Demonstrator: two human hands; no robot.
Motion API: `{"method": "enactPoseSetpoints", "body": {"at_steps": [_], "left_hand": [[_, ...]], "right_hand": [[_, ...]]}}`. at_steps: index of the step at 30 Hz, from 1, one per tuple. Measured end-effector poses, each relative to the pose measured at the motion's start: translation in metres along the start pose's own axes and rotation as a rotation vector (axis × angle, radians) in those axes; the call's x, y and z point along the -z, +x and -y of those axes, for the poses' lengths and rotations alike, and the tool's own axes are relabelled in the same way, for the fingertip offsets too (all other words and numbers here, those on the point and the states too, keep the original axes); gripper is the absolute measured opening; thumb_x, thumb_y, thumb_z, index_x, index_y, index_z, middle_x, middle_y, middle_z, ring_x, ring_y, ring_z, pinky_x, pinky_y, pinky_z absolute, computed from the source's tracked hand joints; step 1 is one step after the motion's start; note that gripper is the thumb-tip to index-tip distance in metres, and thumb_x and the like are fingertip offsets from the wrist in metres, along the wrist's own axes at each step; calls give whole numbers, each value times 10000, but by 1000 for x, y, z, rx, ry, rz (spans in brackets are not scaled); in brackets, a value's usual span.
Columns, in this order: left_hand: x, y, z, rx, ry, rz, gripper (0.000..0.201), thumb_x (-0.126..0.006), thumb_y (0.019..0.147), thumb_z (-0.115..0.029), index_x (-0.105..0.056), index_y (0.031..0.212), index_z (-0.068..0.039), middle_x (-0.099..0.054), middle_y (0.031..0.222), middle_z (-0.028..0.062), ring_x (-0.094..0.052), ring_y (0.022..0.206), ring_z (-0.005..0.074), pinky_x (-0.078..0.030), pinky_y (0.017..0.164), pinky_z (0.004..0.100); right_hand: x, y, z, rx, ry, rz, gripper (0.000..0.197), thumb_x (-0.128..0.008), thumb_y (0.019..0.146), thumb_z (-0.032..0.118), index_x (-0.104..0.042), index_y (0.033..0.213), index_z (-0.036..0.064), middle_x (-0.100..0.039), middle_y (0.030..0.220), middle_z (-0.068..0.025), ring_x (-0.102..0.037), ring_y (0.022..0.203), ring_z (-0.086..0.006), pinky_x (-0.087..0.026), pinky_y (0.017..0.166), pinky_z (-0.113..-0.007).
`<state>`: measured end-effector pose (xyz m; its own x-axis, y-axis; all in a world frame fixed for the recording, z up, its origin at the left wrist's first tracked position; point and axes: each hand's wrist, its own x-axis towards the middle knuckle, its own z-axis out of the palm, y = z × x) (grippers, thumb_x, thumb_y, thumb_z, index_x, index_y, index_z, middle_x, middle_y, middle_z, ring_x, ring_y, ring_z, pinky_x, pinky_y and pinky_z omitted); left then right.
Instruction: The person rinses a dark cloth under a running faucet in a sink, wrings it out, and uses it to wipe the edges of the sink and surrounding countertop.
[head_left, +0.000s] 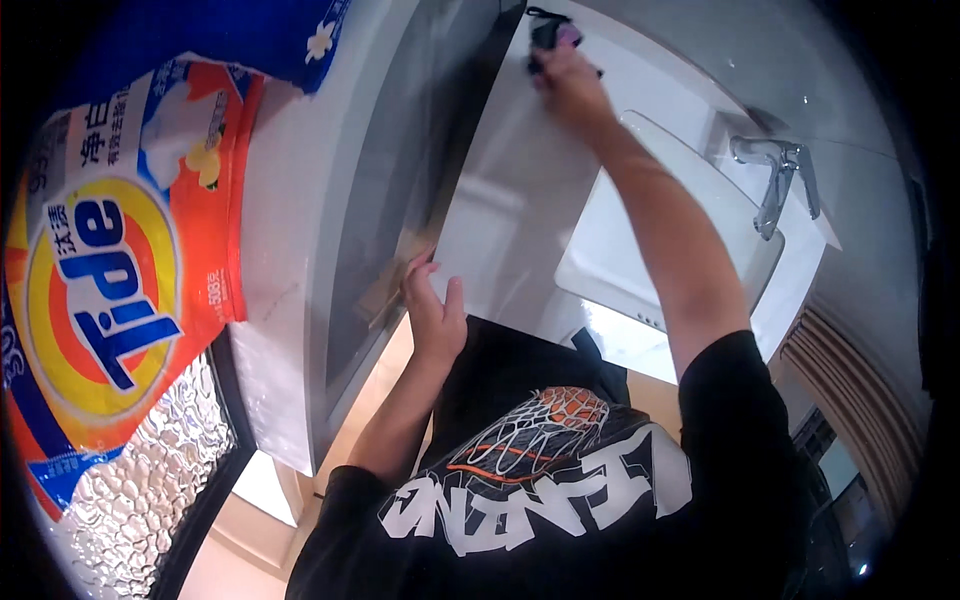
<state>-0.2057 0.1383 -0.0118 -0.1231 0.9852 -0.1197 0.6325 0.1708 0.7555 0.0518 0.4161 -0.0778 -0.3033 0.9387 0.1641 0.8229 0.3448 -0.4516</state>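
Note:
My right hand [575, 88] is stretched to the far left corner of the white washbasin counter [505, 220]. Its fingers are closed around a small dark object [546, 38] with a pinkish patch and a thin black loop at its top; blur hides its exact kind. Lower down, my left hand [438, 318] touches the counter's left edge. Its thumb stands apart from the curled fingers, and nothing shows in its grasp. Between my right forearm and the counter's front lies the white basin [590, 265], partly covered by that arm.
A chrome faucet [775, 175] rises at the basin's right. On the left, an orange and blue detergent bag [205, 235] hangs close, beside a grey-fronted white appliance or cabinet [275, 260]. A textured glass panel [165, 510] is at lower left, and ribbed brown trim [850, 390] at right.

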Motion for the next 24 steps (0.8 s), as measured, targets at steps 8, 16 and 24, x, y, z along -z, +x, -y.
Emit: {"method": "enactPoseSetpoints", "body": {"at_steps": [8, 16, 24], "left_hand": [[9, -48, -1, 82, 79, -123, 361, -579, 901, -106, -452, 1198, 55, -434, 1321, 213, -423, 1216, 339, -320, 1056, 419], [2, -185, 0, 218, 166, -317, 358, -569, 912, -150, -458, 1189, 48, -431, 1318, 264, -389, 1254, 395, -290, 1068, 472], [-6, -252, 3, 454, 224, -406, 334, -570, 923, -172, -476, 1161, 43, -452, 1309, 256, -395, 1257, 405, -291, 1070, 463]], "right_hand": [[-48, -202, 205, 450, 243, 182, 376, -513, 913, 272, -608, 1206, 55, -431, 1456, -160, -411, 1338, -311, -347, 1095, -437], [1, -61, -43, 162, -27, -233, 325, -500, 932, 217, -573, 1183, 23, -609, 1122, -213, -582, 1043, -403, -479, 906, -471], [-20, -174, 76, 455, -278, -7, 295, -500, 886, 197, -579, 1127, 45, -581, 1119, -198, -571, 1043, -364, -483, 871, -478]]}}
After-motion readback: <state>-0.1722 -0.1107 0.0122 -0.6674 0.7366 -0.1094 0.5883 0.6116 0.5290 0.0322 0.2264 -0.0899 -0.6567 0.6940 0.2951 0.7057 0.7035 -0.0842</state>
